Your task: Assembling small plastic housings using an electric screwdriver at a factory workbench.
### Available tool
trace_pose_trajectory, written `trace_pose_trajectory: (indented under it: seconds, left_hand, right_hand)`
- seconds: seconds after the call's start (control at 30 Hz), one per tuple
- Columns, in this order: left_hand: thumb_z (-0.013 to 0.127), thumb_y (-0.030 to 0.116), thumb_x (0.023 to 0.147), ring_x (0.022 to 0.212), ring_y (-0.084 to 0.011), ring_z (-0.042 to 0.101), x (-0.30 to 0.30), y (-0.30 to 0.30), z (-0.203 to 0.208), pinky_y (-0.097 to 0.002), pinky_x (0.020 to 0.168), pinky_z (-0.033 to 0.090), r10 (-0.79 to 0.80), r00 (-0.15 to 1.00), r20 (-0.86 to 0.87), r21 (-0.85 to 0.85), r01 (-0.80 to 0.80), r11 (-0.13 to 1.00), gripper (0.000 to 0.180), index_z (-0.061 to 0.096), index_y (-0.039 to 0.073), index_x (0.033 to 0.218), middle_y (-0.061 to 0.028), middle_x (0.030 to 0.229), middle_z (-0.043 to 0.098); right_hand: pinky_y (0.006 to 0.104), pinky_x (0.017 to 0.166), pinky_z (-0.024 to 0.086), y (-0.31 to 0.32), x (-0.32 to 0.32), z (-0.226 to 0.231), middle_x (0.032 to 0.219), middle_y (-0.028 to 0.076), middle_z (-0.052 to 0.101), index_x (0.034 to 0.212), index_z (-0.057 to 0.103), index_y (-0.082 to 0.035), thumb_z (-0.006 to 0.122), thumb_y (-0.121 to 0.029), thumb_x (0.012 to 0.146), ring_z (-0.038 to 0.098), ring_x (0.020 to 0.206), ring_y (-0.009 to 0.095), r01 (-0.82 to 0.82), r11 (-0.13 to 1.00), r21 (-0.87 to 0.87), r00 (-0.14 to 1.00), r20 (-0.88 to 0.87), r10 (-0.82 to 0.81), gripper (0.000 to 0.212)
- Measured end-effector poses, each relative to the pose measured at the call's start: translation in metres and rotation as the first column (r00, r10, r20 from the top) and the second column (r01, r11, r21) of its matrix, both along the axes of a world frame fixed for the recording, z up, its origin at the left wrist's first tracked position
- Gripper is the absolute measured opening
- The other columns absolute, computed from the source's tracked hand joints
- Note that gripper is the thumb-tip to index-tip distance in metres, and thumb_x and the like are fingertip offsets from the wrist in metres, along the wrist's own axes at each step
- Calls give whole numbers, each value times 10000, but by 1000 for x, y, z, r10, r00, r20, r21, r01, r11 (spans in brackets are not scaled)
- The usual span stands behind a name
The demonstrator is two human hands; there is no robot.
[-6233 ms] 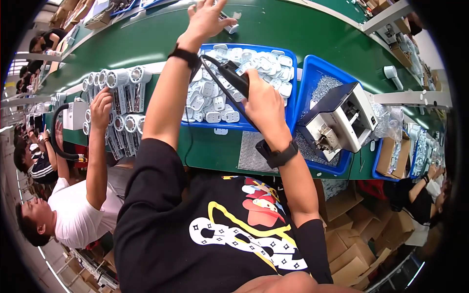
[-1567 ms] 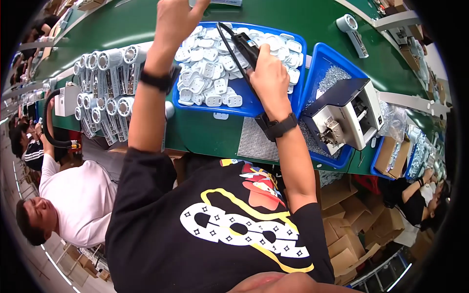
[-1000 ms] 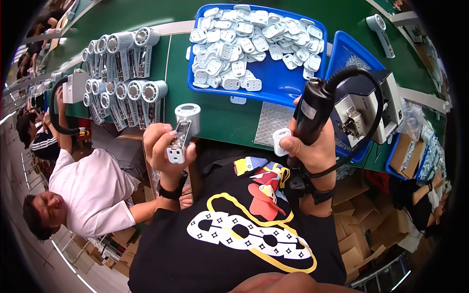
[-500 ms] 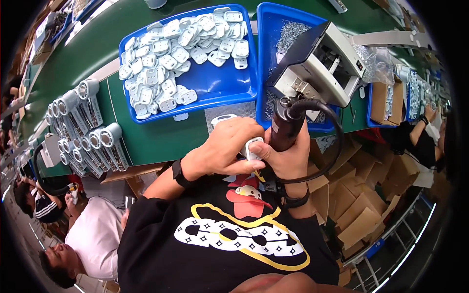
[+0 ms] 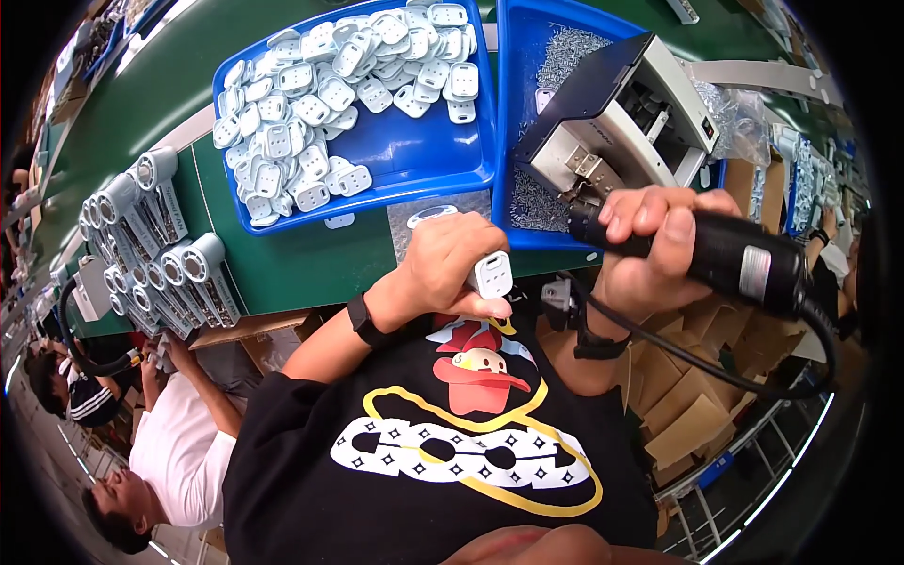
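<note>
My left hand [image 5: 441,268] is closed on a small white plastic cover [image 5: 492,276], a rounded piece with several small holes and a slot at one end. It is held above my shirt, near the table's front edge. My right hand [image 5: 650,250] is wrapped round a black electric screwdriver [image 5: 749,259], which lies nearly level with its cord trailing from the rear end. The screwdriver's front end is close to the outlet of a grey-and-black screw feeder [image 5: 617,141]; whether its tip touches there I cannot make out.
A blue tray [image 5: 405,155] holds a heap of similar white covers. Loose screws [image 5: 539,202] fill parts of a second blue tray [image 5: 502,122] around the feeder. White cylindrical-headed devices [image 5: 179,202] stand in rows at left. Another person [image 5: 179,452] sits at lower left; cardboard [image 5: 692,395] lies at right.
My right hand has swung the screwdriver away from the white cover, from upright to nearly level, toward the feeder. My left hand keeps the cover, now turned to show its holed face.
</note>
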State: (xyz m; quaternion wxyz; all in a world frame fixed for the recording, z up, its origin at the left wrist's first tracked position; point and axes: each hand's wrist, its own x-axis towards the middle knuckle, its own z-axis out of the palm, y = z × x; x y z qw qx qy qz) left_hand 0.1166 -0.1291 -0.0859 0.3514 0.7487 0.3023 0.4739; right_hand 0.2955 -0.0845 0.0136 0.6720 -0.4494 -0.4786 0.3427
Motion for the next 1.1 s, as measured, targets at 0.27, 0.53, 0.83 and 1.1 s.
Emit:
trace_pose_trajectory:
  seconds: [0.27,0.53,0.83,1.1]
  left_hand:
    - [743,588,802,669,-275,638,0,-1,-4,-365,579,508,37,999,24,28,-38,999,629,589,12,1001,-95,826,625]
    - [746,576,797,691,-279,639,1,-1,4,-366,602,513,17,1000,0,1,-17,1000,621,589,10,997,-98,836,616]
    - [735,605,787,695,-281,643,2,0,5,-365,605,516,48,998,-40,-1,-48,999,645,586,15,1002,-98,834,617]
    - [719,638,786,680,-272,646,7,2,3,-357,585,516,50,999,-14,35,-49,998,674,583,14,1002,-93,827,621]
  right_hand:
    - [320,529,492,-52,-5,65,758,35,538,1228,423,-76,673,-332,954,533,543,143,-334,906,259,924,-100,369,451]
    - [288,515,509,-33,-13,43,767,30,538,1213,415,-71,691,-330,932,541,533,126,-486,825,289,851,-56,521,471]
    - [344,536,522,-47,-16,42,781,54,552,1218,399,-78,689,-280,933,554,546,167,-394,876,278,904,-54,424,454]
    - [393,553,480,9,9,0,767,62,549,1106,545,-78,635,-241,923,520,544,200,88,977,194,981,156,-119,261]
